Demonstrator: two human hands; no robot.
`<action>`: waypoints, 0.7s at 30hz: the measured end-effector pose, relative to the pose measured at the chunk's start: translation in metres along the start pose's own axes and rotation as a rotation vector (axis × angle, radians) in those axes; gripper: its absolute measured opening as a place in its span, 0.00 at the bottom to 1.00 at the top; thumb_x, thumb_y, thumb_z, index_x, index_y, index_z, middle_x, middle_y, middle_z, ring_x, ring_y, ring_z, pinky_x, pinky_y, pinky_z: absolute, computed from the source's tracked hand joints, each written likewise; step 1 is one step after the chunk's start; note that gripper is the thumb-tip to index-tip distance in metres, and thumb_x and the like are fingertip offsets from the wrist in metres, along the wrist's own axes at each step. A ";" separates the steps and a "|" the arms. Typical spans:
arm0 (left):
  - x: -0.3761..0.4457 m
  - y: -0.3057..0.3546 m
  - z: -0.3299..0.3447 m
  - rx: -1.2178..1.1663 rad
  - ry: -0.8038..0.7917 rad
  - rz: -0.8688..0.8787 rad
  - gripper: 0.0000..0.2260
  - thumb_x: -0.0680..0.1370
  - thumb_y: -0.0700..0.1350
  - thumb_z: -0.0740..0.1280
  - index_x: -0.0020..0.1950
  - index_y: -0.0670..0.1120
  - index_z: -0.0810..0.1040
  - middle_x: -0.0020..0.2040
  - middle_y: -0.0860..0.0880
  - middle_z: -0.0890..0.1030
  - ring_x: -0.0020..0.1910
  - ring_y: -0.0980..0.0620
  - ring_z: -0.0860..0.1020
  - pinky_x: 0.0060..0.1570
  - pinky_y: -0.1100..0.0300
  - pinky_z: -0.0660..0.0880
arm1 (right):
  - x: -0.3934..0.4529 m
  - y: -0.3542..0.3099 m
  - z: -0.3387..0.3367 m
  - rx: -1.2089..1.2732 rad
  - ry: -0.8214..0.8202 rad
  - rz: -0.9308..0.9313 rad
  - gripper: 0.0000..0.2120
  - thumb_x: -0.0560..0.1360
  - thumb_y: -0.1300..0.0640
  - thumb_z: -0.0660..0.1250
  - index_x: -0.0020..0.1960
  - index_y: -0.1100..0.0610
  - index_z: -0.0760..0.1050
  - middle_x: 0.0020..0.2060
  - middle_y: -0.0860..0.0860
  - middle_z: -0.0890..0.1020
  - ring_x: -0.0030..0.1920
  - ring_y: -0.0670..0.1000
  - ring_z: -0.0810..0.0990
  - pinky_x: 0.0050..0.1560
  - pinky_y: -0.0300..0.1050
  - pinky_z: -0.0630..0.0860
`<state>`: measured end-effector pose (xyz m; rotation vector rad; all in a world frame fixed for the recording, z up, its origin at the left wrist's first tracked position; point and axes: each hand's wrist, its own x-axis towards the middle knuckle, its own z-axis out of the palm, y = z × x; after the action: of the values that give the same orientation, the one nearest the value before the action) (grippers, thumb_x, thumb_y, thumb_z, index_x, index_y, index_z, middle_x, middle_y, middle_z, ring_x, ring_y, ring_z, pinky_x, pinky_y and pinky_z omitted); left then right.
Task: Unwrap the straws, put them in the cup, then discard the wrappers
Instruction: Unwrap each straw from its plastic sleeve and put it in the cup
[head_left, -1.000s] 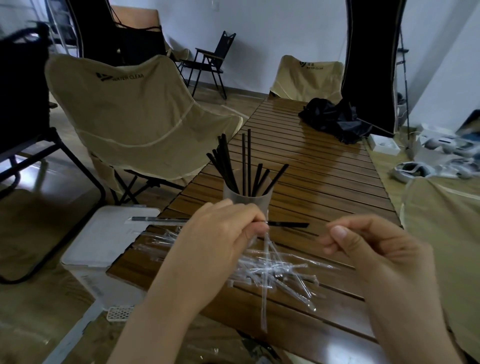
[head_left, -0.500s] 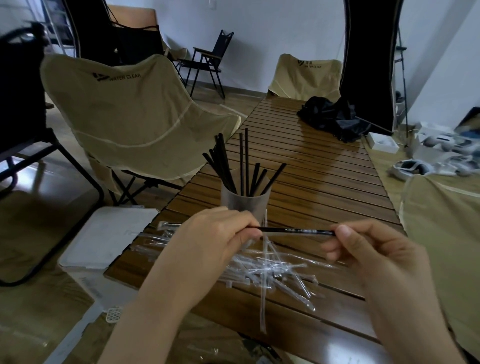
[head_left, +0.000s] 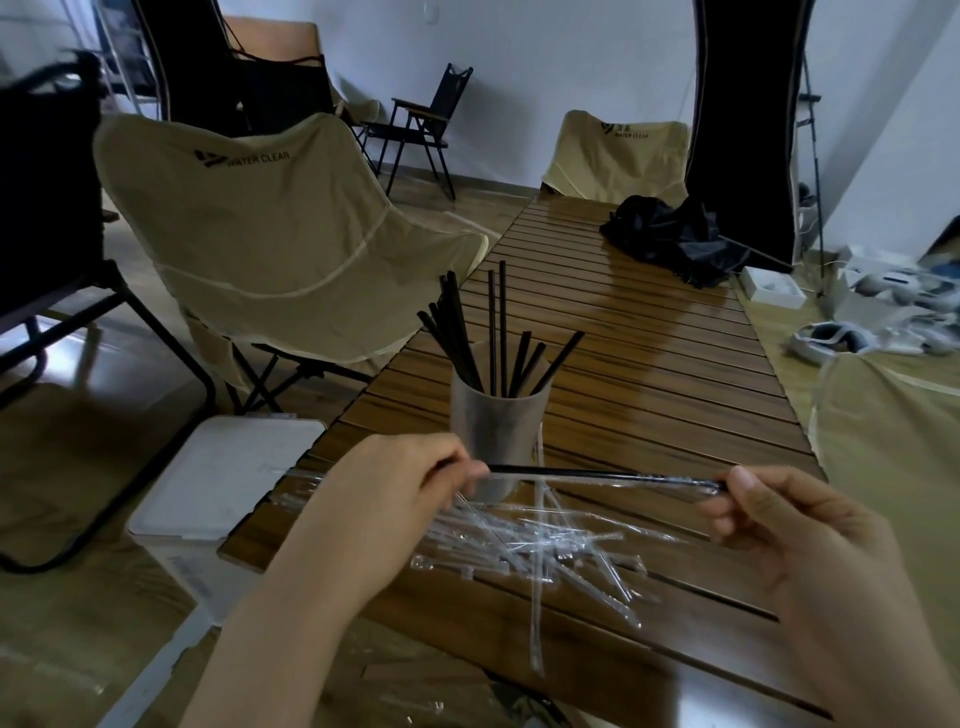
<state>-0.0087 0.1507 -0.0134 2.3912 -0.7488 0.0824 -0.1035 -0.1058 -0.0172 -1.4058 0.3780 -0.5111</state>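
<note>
A thin black straw (head_left: 597, 474) is held level above the near edge of the slatted wooden table (head_left: 675, 364). The left hand (head_left: 384, 499) pinches its left end and the right hand (head_left: 769, 514) pinches its right end (a clear film still clings there). Just behind stands a frosted plastic cup (head_left: 493, 415) of black straws. A heap of clear plastic wrappers (head_left: 530, 540) lies beneath. A white lidded bin (head_left: 218, 478) stands beside the table's left edge.

White walls, glossy floor, slatted wooden table (head_left: 649, 364), beige camp chair (head_left: 270, 218), dim light
</note>
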 end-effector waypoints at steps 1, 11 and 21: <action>0.000 -0.004 -0.002 -0.060 0.017 -0.046 0.12 0.77 0.59 0.56 0.40 0.58 0.75 0.36 0.56 0.79 0.35 0.64 0.76 0.35 0.73 0.68 | 0.001 0.001 -0.003 0.015 0.003 0.013 0.22 0.56 0.48 0.74 0.41 0.65 0.80 0.32 0.60 0.81 0.31 0.50 0.77 0.33 0.36 0.78; -0.002 -0.006 -0.008 -0.795 0.430 -0.479 0.09 0.72 0.50 0.70 0.46 0.45 0.83 0.36 0.50 0.85 0.37 0.54 0.84 0.36 0.64 0.75 | 0.005 0.008 -0.007 0.090 0.023 0.128 0.21 0.57 0.51 0.73 0.44 0.65 0.78 0.32 0.58 0.80 0.31 0.49 0.77 0.33 0.36 0.78; 0.004 0.010 -0.005 -1.137 0.388 -0.702 0.18 0.68 0.57 0.67 0.54 0.50 0.79 0.44 0.52 0.86 0.44 0.54 0.85 0.41 0.59 0.76 | 0.004 0.005 0.005 0.301 -0.009 0.175 0.09 0.58 0.57 0.74 0.36 0.61 0.81 0.30 0.53 0.79 0.30 0.45 0.77 0.33 0.34 0.76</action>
<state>-0.0104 0.1453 -0.0027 1.3390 0.2477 -0.1376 -0.0967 -0.1041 -0.0215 -1.0732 0.3949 -0.3998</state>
